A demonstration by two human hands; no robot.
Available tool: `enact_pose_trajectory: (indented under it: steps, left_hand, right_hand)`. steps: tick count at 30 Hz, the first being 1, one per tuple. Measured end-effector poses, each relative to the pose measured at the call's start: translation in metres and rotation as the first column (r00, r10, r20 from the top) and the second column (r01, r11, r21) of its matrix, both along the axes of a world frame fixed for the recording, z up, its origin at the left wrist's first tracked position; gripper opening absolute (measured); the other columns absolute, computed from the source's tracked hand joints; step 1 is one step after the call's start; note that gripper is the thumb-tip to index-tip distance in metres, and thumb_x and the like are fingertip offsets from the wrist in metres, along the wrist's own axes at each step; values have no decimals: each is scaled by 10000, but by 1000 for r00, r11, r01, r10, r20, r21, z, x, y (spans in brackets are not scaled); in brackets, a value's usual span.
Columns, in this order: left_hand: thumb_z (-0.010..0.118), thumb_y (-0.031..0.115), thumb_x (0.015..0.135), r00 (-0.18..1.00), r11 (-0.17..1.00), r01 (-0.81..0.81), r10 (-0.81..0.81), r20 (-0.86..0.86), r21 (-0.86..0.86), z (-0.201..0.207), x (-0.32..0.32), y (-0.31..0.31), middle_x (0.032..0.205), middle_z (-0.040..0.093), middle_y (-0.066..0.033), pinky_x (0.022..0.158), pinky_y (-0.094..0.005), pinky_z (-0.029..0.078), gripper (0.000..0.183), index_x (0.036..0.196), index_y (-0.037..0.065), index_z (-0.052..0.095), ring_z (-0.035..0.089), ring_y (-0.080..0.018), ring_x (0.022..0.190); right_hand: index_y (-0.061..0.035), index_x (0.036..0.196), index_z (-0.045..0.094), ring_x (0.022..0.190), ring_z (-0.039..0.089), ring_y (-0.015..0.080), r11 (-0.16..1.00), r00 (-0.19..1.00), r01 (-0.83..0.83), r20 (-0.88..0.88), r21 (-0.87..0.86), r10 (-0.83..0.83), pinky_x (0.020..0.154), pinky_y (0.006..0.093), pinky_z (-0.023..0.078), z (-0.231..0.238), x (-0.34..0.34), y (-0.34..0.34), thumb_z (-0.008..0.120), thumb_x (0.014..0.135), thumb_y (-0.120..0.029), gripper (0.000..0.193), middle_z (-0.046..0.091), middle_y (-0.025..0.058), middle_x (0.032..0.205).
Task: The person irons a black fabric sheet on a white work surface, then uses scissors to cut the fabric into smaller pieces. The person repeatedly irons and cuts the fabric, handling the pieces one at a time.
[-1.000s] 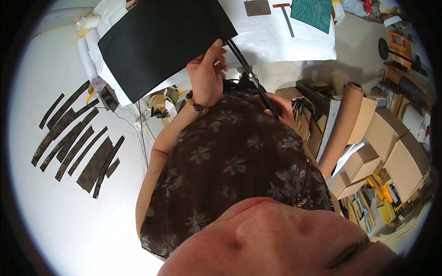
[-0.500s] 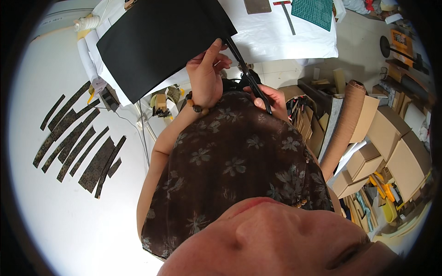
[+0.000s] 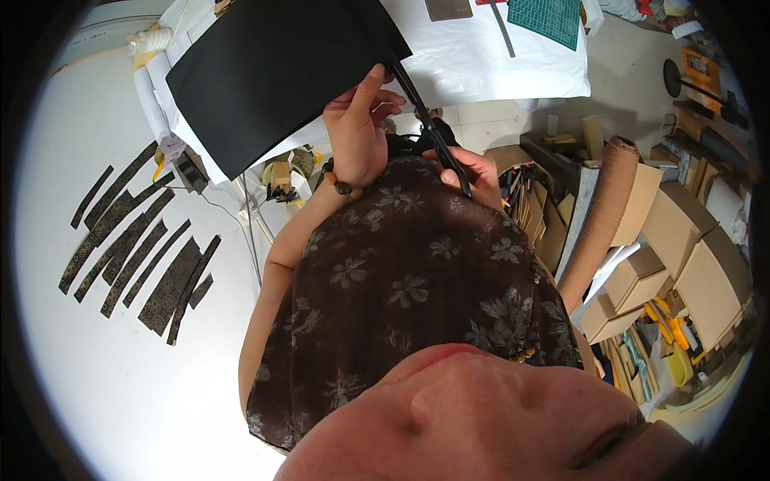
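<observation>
A large black sheet (image 3: 265, 76), smooth and dark, lies over the near left part of the white-covered table, its near corner hanging past the edge. My left hand (image 3: 358, 128) pinches its right-hand near edge, thumb on top and the other fingers curled beneath. A long, slim black pair of scissors (image 3: 427, 120) slants from the sheet's right corner down toward my body. My right hand (image 3: 476, 175) is closed around the handle end, close to my floral top. The blade tips meet the sheet's edge beside my left thumb; how far the blades part is hard to see.
On the table (image 3: 473, 76) are a green cutting mat (image 3: 545, 20), a ruler (image 3: 503, 30) and a brown pad (image 3: 449, 9). Dark patterned strips (image 3: 136, 232) lie on the white surface at left. Cardboard boxes (image 3: 706, 272) and a brown roll (image 3: 597, 224) stand at right.
The whole view has shifted very slightly. Both hands keep their grip, and the sheet and scissors stay almost where they were.
</observation>
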State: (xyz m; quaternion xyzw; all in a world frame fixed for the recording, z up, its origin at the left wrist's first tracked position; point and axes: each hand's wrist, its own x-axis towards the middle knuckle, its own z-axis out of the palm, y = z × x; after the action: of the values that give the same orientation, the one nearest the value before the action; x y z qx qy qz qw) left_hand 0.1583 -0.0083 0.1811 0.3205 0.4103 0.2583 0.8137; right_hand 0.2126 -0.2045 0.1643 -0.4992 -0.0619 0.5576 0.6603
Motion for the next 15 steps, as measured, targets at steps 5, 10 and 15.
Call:
enact_pose_trajectory:
  steps: [5, 10, 15]
  left_hand:
    - [730, 152, 888, 1000, 1000, -8, 8, 1, -2, 1, 0, 0, 872, 720, -73, 596, -253, 475, 112, 936, 52, 719, 662, -152, 654]
    - [733, 160, 887, 1000, 1000, -11, 11, -9, -7, 1, 0, 0, 867, 719, -73, 603, -254, 476, 120, 932, 50, 719, 662, -149, 653]
    - [733, 167, 890, 1000, 1000, -13, 13, 1, -12, 2, 0, -1, 868, 718, -73, 607, -254, 478, 125, 930, 50, 718, 659, -146, 650]
  right_hand:
    - [34, 1143, 653, 806, 566, 46, 1000, 1000, 18, -16, -9, -18, 748, 195, 453, 3, -1, 1, 748, 877, -189, 359, 633, -12, 893]
    - [37, 1145, 655, 826, 586, 53, 1000, 1000, 14, 3, -13, -14, 761, 204, 470, 3, 0, 1, 748, 877, -178, 356, 652, 6, 921]
    - [38, 1146, 657, 848, 597, 56, 1000, 1000, 7, -25, -19, -7, 779, 206, 478, 4, 1, 0, 744, 880, -162, 344, 664, 16, 948]
